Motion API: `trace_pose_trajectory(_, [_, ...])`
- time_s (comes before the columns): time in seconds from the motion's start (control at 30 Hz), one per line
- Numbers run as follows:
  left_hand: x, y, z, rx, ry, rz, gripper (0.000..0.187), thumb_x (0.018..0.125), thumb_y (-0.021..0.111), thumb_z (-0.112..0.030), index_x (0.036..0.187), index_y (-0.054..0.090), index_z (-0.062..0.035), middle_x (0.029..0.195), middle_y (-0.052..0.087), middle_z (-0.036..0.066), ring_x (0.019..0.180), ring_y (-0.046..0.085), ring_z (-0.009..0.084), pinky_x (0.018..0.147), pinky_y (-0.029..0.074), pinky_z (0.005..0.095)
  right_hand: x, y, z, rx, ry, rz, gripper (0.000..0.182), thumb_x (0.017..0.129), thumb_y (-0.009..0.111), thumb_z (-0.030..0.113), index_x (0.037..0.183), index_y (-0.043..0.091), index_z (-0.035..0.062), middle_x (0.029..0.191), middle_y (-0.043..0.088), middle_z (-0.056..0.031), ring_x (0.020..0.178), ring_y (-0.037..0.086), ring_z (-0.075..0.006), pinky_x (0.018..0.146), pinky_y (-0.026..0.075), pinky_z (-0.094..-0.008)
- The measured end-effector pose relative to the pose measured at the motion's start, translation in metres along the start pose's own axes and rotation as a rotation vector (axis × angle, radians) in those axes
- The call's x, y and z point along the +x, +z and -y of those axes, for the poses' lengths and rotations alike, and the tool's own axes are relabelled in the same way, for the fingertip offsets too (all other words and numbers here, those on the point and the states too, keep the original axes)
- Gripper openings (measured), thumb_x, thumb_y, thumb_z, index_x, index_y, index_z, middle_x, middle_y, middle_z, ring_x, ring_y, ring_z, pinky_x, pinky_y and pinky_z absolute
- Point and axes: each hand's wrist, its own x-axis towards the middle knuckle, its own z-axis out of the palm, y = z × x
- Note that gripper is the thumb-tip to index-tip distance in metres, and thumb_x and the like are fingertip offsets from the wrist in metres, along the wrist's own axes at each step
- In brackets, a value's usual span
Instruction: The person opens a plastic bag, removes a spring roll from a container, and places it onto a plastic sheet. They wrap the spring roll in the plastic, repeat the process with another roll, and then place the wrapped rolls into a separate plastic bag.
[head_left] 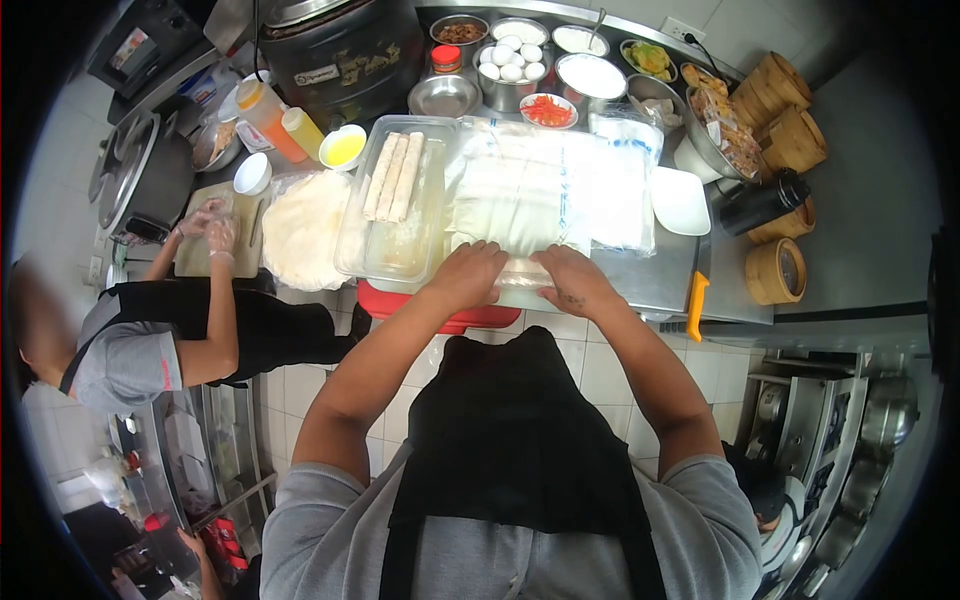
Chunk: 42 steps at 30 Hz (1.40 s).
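Wrapper sheet (515,200): thin, white, translucent, spread flat on the steel counter under clear plastic.
Near edge: at the counter's front, pressed under both of the person's palms.

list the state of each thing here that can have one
left hand: bare, pressing on the plastic bag
right hand: bare, pressing on the same bag
plastic bag: lying flat on the counter
clear tray: open, three rolls inside
bowl of eggs: full, uncovered
bamboo steamer: lid off
co-worker's hands: gloved, on a cutting board
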Motion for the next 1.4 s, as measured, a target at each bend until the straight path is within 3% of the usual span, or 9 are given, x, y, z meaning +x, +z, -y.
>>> trace_pose_trajectory(0.37, [-0.001,-0.011,-0.004,-0.103,-0.047,0.098,0.059,0.073,0.080,-0.017,0.127,0.058,-0.0026,0.115,0.063,0.015,0.114,0.060,0.0315,0.097,0.047,0.0423,0.002,0.001,0.003,-0.031,-0.010,0.079,0.057,0.080,0.082,0.022,0.129,0.057,0.0050,0.114,0.060,-0.0145,0.112,0.060,-0.0339,0.099,0.048,-0.0434])
trace_pose_trajectory(0.6, [-0.009,0.011,-0.021,0.091,0.031,-0.038,0.067,0.070,0.085,-0.022,0.127,0.057,-0.0009,0.115,0.057,0.011,0.112,0.057,0.0298,0.095,0.047,0.0412,0.005,-0.001,0.003,0.025,0.043,0.136,0.054,0.082,0.079,0.023,0.129,0.058,0.0070,0.113,0.062,-0.0164,0.112,0.060,-0.0359,0.097,0.049,-0.0444])
trace_pose_trajectory(0.8, [-0.007,0.011,-0.018,0.063,0.018,-0.008,0.057,0.069,0.081,-0.017,0.120,0.059,-0.0013,0.109,0.058,0.012,0.107,0.059,0.0292,0.090,0.050,0.0415,0.004,0.003,-0.006,0.095,0.053,0.153,0.053,0.083,0.079,0.027,0.128,0.060,0.0082,0.114,0.063,-0.0173,0.113,0.060,-0.0370,0.098,0.048,-0.0457])
trace_pose_trajectory(0.87, [-0.009,0.006,-0.020,0.000,0.049,-0.083,0.035,0.071,0.070,-0.007,0.104,0.062,-0.0019,0.102,0.060,0.013,0.102,0.061,0.0311,0.086,0.051,0.0430,0.004,0.003,-0.007,0.117,0.051,0.157,0.053,0.083,0.079,0.028,0.128,0.060,0.0082,0.114,0.063,-0.0170,0.114,0.060,-0.0368,0.098,0.048,-0.0459])
trace_pose_trajectory(0.97, [-0.005,0.011,-0.017,-0.028,0.045,-0.061,0.034,0.070,0.069,-0.007,0.103,0.062,-0.0018,0.101,0.062,0.014,0.102,0.062,0.0322,0.086,0.051,0.0438,0.003,0.003,-0.009,0.124,0.040,0.155,0.054,0.082,0.079,0.028,0.128,0.060,0.0078,0.115,0.062,-0.0158,0.114,0.058,-0.0358,0.099,0.048,-0.0453])
trace_pose_trajectory(1.1, [-0.003,0.007,-0.018,-0.039,0.031,-0.043,0.034,0.070,0.068,-0.007,0.103,0.063,-0.0017,0.101,0.064,0.015,0.101,0.063,0.0331,0.087,0.051,0.0442,-0.003,0.000,0.005,0.031,-0.099,-0.003,0.055,0.080,0.081,0.026,0.127,0.060,0.0073,0.112,0.060,-0.0119,0.112,0.057,-0.0319,0.096,0.048,-0.0425])
trace_pose_trajectory(1.2, [-0.001,0.009,-0.015,-0.097,0.011,-0.039,0.036,0.071,0.068,-0.008,0.106,0.064,-0.0020,0.103,0.065,0.015,0.103,0.064,0.0333,0.088,0.051,0.0448,-0.004,0.004,0.018,-0.055,-0.115,-0.027,0.051,0.078,0.082,0.018,0.123,0.061,0.0038,0.116,0.060,-0.0115,0.110,0.058,-0.0332,0.093,0.049,-0.0428])
trace_pose_trajectory(1.27, [0.001,0.010,-0.011,-0.083,-0.009,0.030,0.051,0.070,0.074,-0.013,0.119,0.062,-0.0045,0.106,0.065,0.013,0.107,0.063,0.0315,0.091,0.051,0.0435,-0.002,0.017,0.012,-0.078,-0.111,-0.034,0.049,0.078,0.081,0.020,0.122,0.061,0.0059,0.112,0.059,-0.0102,0.108,0.059,-0.0310,0.093,0.048,-0.0424])
trace_pose_trajectory(1.4, [0.000,-0.007,-0.016,-0.147,-0.049,0.080,0.051,0.071,0.075,-0.014,0.119,0.062,-0.0045,0.107,0.066,0.013,0.107,0.063,0.0319,0.093,0.050,0.0424,0.002,0.013,0.010,-0.049,-0.062,0.006,0.044,0.079,0.079,0.020,0.118,0.062,0.0077,0.108,0.060,-0.0098,0.107,0.060,-0.0296,0.093,0.048,-0.0422])
